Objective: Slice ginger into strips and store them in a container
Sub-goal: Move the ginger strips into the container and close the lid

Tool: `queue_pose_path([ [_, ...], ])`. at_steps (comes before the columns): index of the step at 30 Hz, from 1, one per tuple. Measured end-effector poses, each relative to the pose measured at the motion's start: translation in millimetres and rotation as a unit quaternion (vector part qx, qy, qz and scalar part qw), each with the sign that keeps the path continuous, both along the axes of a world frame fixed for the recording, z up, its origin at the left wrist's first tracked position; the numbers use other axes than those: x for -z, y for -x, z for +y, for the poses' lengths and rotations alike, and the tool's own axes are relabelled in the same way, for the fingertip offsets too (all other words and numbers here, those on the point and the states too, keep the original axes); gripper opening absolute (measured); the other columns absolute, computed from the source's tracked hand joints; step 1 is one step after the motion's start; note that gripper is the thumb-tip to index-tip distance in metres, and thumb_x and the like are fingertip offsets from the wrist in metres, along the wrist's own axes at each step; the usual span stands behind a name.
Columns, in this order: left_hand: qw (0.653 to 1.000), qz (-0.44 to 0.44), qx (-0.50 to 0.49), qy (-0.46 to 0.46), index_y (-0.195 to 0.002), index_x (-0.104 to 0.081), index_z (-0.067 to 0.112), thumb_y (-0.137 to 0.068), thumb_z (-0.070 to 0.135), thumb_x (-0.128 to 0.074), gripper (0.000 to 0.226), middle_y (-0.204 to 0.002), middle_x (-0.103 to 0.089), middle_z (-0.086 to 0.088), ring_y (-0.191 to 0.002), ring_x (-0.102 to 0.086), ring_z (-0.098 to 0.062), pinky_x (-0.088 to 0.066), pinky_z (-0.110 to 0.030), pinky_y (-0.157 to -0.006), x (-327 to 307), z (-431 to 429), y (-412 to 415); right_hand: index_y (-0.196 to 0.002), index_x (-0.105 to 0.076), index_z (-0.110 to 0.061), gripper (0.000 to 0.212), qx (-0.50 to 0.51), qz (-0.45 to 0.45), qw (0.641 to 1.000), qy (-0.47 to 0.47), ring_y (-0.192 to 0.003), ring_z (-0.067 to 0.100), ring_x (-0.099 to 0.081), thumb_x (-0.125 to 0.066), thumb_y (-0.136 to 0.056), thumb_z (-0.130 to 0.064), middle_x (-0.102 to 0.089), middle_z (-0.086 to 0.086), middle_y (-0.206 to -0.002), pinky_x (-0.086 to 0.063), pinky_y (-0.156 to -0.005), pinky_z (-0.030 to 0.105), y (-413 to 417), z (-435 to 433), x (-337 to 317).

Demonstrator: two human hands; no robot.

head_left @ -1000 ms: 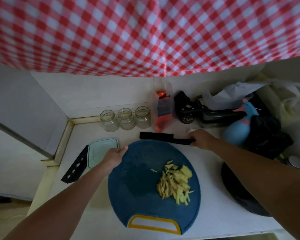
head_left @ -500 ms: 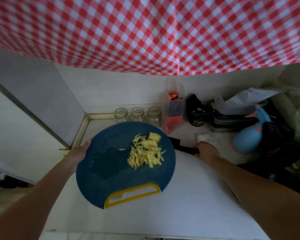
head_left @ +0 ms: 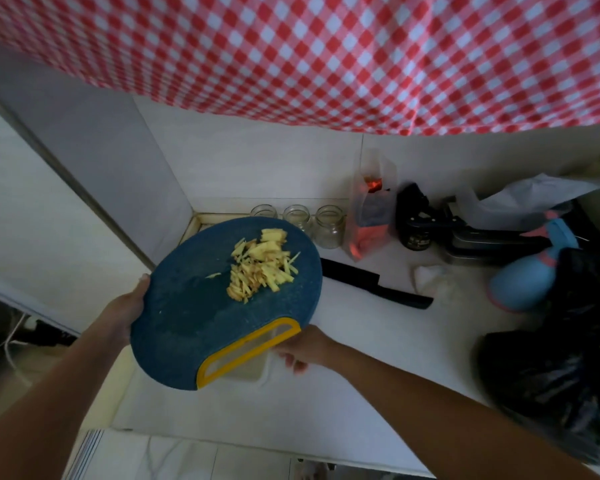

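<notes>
Lifted off the desk, the blue cutting board is now held at its nine-o'clock edge by the left hand, with ginger strips heaped near one o'clock. The knife has been released; a pale container is held beneath in the grip of the right hand, seemingly for filling.

Checked cloth, blue spray bottle, black bag.
</notes>
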State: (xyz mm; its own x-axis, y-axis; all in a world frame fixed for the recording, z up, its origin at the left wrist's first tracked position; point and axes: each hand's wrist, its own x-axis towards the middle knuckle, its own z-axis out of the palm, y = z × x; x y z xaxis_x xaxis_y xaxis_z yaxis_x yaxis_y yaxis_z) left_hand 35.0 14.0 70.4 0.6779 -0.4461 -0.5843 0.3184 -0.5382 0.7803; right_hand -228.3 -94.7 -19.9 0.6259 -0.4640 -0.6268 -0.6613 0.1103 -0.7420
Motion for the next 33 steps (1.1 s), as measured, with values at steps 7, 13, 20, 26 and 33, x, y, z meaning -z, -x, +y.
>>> queue_pose_path([
  [7, 0.999, -0.018, -0.034, 0.014, -0.079, -0.054, 0.007, -0.097, 0.046, -0.039, 0.045, -0.082, -0.056, -0.009, -0.074, -0.054, -0.024, -0.043, -0.043, -0.085, -2.7, 9.7, 7.4, -0.064, -0.061, -0.008, 0.035, -0.011, 0.027, 0.999, 0.034, -0.041, 0.005, -0.056, -0.057, -0.093, -0.026, -0.062, 0.005, -0.061, -0.057, -0.069, 0.024, -15.3, 10.2, 6.5],
  [13, 0.999, -0.029, -0.016, 0.0, -0.085, -0.057, 0.006, -0.094, 0.052, -0.042, 0.049, -0.091, -0.06, -0.01, -0.083, -0.057, -0.025, -0.044, -0.041, -0.087, 1.5, 6.8, 10.5, -0.059, -0.061, -0.009, 0.044, 0.005, 0.071, 0.994, 0.078, -0.045, 0.004, -0.057, -0.045, -0.097, -0.024, -0.063, 0.003, -0.061, -0.053, -0.071, 0.018, 20.9, -16.8, -14.4],
  [20, 1.0, 0.005, 0.03, -0.007, -0.097, -0.059, 0.004, -0.096, 0.048, -0.042, 0.047, -0.1, -0.062, -0.012, -0.088, -0.06, -0.026, -0.047, -0.04, -0.082, 16.2, -15.0, 27.8, -0.064, -0.061, -0.004, 0.034, 0.109, 0.107, 0.984, 0.087, -0.046, 0.011, -0.059, -0.054, -0.094, -0.019, -0.064, 0.006, -0.056, -0.053, -0.057, 0.019, 108.9, -54.7, -22.6],
  [26, 0.997, -0.008, 0.069, -0.015, -0.091, -0.063, 0.009, -0.087, 0.059, -0.049, 0.052, -0.102, -0.066, -0.012, -0.092, -0.063, -0.028, -0.05, -0.043, -0.089, 26.9, -27.0, 41.6, -0.066, -0.063, -0.006, 0.031, 0.169, 0.165, 0.967, 0.094, -0.045, 0.01, -0.062, -0.057, -0.092, -0.02, -0.065, 0.001, -0.05, -0.05, -0.05, 0.016, 163.6, -66.7, -15.1],
  [33, 0.991, -0.019, 0.122, -0.043, -0.104, -0.066, 0.004, -0.065, 0.074, -0.054, 0.081, -0.105, -0.068, -0.014, -0.096, -0.065, -0.031, -0.05, -0.047, -0.093, 31.3, -32.4, 44.3, -0.081, -0.063, -0.004, 0.034, 0.138, 0.254, 0.939, 0.185, -0.071, 0.018, -0.062, -0.053, -0.095, -0.034, -0.065, 0.008, -0.08, -0.048, -0.063, 0.023, 176.8, -70.6, -20.1],
])
